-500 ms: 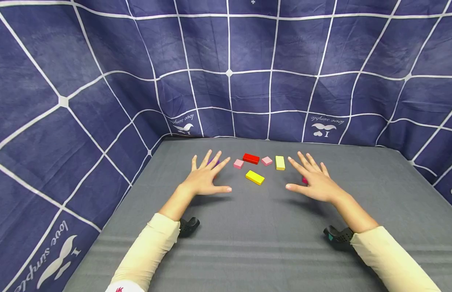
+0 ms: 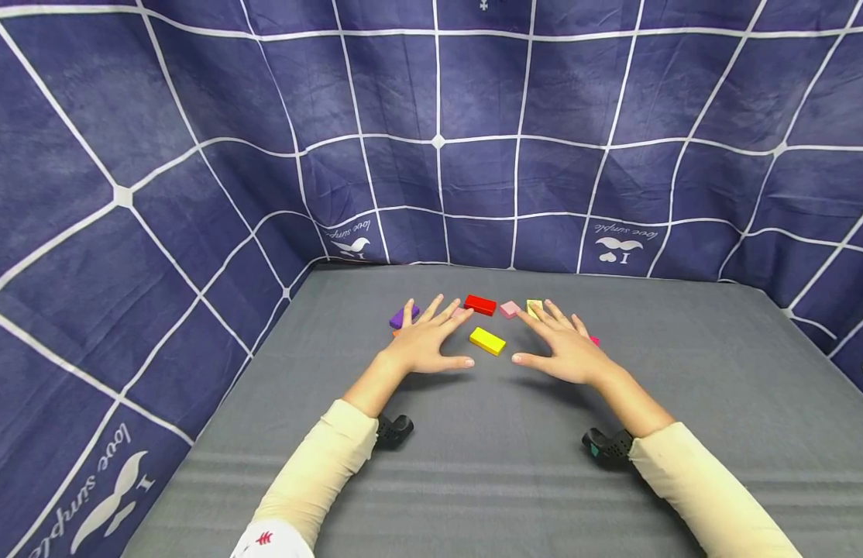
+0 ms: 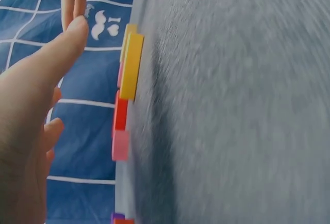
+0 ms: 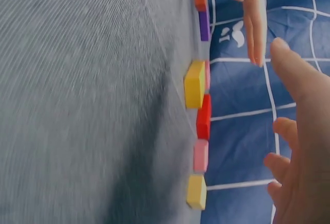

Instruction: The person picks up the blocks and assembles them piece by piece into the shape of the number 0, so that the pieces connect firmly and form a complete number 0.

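Observation:
My left hand [image 2: 424, 344] hovers above the grey table with its fingers spread and straight, holding nothing. Opposite it my right hand [image 2: 569, 350] hangs in the air the same way, palm down. Between and beyond them lie a bright yellow block [image 2: 487, 341], a red block [image 2: 480, 304] and a pink block [image 2: 510, 310]. A purple block [image 2: 403, 317] and an orange block [image 3: 124, 221] sit by the left hand. Left fingers partly cover a second pink block [image 3: 120, 145]. The right fingers overlap a pale yellow block [image 4: 196, 192], and a magenta block [image 2: 595, 341] peeks out beside that hand.
The grey cloth-covered table [image 2: 487, 480] stretches under both arms. A blue curtain with white grid lines [image 2: 473, 93] rises behind the table and along its left side. A black wrist device [image 2: 395, 431] sits under the left sleeve, and another [image 2: 606, 445] under the right.
Both hands have moved inward, closer to each other, with fingers still spread. The purple block has come into view from behind the left hand; the right fingers now cover part of the pale yellow one.

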The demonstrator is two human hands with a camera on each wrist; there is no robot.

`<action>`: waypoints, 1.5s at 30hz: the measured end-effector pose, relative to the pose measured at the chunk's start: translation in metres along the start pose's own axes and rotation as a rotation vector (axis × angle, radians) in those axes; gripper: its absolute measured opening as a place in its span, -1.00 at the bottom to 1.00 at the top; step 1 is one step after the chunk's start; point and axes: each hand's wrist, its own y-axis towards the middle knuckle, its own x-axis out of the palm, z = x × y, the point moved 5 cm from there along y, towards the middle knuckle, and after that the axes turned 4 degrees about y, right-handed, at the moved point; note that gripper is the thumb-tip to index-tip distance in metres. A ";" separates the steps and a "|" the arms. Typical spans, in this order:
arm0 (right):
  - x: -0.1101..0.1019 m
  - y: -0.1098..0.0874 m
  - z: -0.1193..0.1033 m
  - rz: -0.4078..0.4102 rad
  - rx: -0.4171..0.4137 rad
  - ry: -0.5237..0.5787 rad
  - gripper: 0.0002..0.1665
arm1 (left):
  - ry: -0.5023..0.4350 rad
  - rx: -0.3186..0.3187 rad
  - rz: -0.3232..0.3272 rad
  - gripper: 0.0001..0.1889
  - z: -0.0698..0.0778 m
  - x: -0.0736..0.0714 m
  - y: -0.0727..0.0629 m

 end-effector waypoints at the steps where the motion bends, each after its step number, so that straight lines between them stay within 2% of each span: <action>1: 0.003 0.003 -0.001 0.006 -0.010 0.000 -0.01 | -0.009 0.008 0.004 -0.07 0.002 0.001 0.002; 4: 0.008 0.010 -0.006 0.050 -0.050 -0.007 -0.09 | -0.026 0.026 0.009 -0.12 0.008 0.004 0.009; 8: 0.013 0.017 -0.014 0.131 -0.104 -0.012 -0.35 | -0.029 0.054 0.020 -0.20 0.017 0.009 0.017; 12: 0.020 0.023 -0.017 0.171 -0.117 -0.010 -0.51 | 0.010 0.077 0.044 -0.31 0.024 0.013 0.025; 18: 0.031 0.027 -0.018 0.168 -0.100 0.030 -0.59 | 0.047 0.056 0.054 -0.47 0.027 0.018 0.034; 25: 0.035 0.031 -0.012 0.152 -0.032 0.090 -0.64 | 0.025 0.045 0.076 -0.54 0.023 0.022 0.038; 28: 0.035 0.032 -0.010 0.148 -0.024 0.108 -0.67 | 0.021 0.047 0.098 -0.58 0.022 0.022 0.040; 38: 0.040 0.036 -0.003 0.143 -0.020 0.212 -0.72 | 0.027 0.020 0.104 -0.67 0.019 0.023 0.042; 45: 0.041 0.031 0.001 0.143 -0.062 0.275 -0.75 | -0.085 0.042 0.103 -0.68 0.016 0.021 0.034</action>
